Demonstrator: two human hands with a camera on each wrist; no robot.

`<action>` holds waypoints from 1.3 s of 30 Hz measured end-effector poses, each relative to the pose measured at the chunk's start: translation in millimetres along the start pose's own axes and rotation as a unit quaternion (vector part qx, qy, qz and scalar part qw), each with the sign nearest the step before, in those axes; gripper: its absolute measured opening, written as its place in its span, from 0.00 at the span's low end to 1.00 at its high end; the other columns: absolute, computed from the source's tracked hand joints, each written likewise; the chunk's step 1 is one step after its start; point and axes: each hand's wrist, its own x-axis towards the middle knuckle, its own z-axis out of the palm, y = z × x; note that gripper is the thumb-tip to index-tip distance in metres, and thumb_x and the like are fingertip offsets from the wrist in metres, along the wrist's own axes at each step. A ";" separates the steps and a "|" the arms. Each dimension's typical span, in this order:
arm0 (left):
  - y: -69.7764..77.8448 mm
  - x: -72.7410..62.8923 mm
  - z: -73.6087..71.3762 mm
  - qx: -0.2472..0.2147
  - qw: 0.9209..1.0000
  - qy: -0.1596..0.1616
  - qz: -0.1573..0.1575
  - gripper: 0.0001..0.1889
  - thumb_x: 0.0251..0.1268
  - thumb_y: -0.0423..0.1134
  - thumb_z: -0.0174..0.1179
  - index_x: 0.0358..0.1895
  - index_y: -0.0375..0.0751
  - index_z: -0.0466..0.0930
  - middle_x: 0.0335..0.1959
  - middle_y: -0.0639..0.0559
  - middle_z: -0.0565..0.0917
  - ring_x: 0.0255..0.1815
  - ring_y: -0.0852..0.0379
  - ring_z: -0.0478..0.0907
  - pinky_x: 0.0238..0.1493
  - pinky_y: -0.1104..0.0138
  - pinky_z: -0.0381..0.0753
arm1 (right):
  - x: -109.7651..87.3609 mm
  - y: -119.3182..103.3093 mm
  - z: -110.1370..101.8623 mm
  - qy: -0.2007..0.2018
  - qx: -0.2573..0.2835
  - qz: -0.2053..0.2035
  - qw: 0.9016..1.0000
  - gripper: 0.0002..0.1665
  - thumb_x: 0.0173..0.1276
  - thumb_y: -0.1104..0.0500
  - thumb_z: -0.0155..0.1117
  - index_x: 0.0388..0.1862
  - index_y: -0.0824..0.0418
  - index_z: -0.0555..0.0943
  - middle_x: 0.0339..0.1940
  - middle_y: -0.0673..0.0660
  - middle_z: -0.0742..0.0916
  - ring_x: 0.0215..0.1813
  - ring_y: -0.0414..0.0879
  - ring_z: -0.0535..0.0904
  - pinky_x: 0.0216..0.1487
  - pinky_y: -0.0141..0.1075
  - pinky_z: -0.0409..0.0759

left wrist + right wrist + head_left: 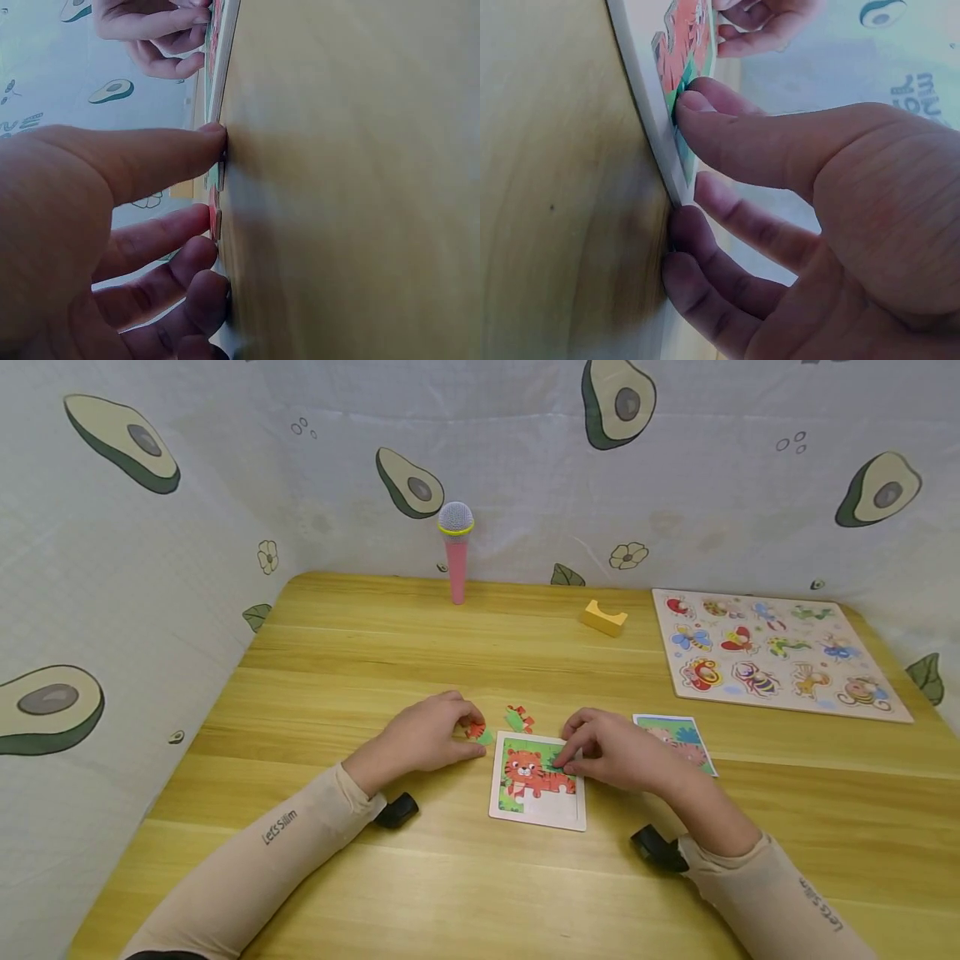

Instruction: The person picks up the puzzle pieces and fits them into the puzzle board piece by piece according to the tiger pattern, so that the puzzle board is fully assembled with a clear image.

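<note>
The tiger puzzle [537,781] is half filled (bottom bare); the right hand [611,750] presses a piece in, the left hand [427,735] pinches a loose piece [476,732].

Wooden table [315,660], tiger puzzle tray [551,811], insect puzzle board [780,647], pink microphone [456,553]

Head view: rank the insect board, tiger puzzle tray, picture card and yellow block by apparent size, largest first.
1. Insect board, though farther away.
2. Tiger puzzle tray.
3. Picture card; the right hand partly hides it, so this rank is unsure.
4. Yellow block, farther back, so perhaps understated.
</note>
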 end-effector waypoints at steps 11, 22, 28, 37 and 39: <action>0.2 2.0 -2.3 -0.053 0.998 -0.019 -0.003 0.21 0.60 0.47 0.74 0.54 0.44 0.85 0.44 0.57 0.83 0.46 0.60 0.77 0.52 0.63 0.75 | 0.0 2.3 0.8 0.005 0.007 -0.008 1.000 0.06 0.64 0.62 0.75 0.31 0.50 0.88 0.48 0.53 0.81 0.37 0.43 0.75 0.40 0.37 0.77; -0.7 1.7 -1.0 -0.078 0.997 -0.007 0.004 0.21 0.54 0.41 0.74 0.53 0.44 0.86 0.41 0.58 0.81 0.42 0.60 0.76 0.48 0.64 0.76 | 1.5 3.2 -0.5 -0.004 0.012 0.004 1.000 0.05 0.64 0.61 0.75 0.32 0.50 0.88 0.49 0.53 0.81 0.38 0.45 0.75 0.40 0.37 0.77; 6.2 -0.9 -1.8 -0.106 0.993 0.022 0.036 0.20 0.52 0.41 0.74 0.52 0.46 0.86 0.39 0.60 0.79 0.38 0.59 0.74 0.41 0.65 0.76 | 1.5 4.7 -1.6 -0.006 0.024 0.008 1.000 0.04 0.64 0.60 0.75 0.32 0.50 0.88 0.49 0.53 0.81 0.38 0.45 0.75 0.40 0.37 0.77; 34.7 -9.7 2.4 -0.105 0.985 -0.034 0.133 0.19 0.56 0.41 0.73 0.52 0.47 0.87 0.42 0.60 0.80 0.31 0.61 0.73 0.35 0.69 0.75 | 2.1 8.2 -1.3 0.007 0.046 0.018 0.999 0.03 0.62 0.59 0.76 0.30 0.51 0.90 0.47 0.53 0.82 0.39 0.45 0.77 0.42 0.38 0.78; 37.4 -12.0 3.4 -0.102 0.984 -0.046 0.141 0.18 0.56 0.41 0.73 0.52 0.47 0.87 0.42 0.60 0.81 0.34 0.62 0.74 0.37 0.70 0.75 | 3.3 7.9 -0.5 0.009 0.052 0.018 0.998 0.03 0.61 0.59 0.77 0.30 0.52 0.90 0.47 0.53 0.82 0.40 0.45 0.77 0.42 0.38 0.77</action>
